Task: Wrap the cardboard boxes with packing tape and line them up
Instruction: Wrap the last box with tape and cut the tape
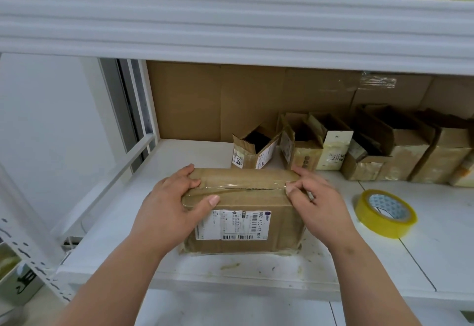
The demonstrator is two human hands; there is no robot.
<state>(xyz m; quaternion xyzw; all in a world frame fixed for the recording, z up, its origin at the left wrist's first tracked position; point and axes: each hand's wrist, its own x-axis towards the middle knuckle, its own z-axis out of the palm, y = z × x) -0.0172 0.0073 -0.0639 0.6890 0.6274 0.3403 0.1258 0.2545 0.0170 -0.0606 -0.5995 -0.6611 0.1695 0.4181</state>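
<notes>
A white shelf [256, 272] fills the lower half of the frame, its surface marked with yellowish smears. A white beam [230, 23] crosses the upper part. Brown cardboard sheets [218, 100] line the back, with a crumpled clear strip [377, 81] at upper right. A perforated white upright [33, 256] runs down the lower left, beside a white wall [51, 125].

Stockroom: white shelving [230, 25] holding labelled cardboard boxes [333, 146].
</notes>
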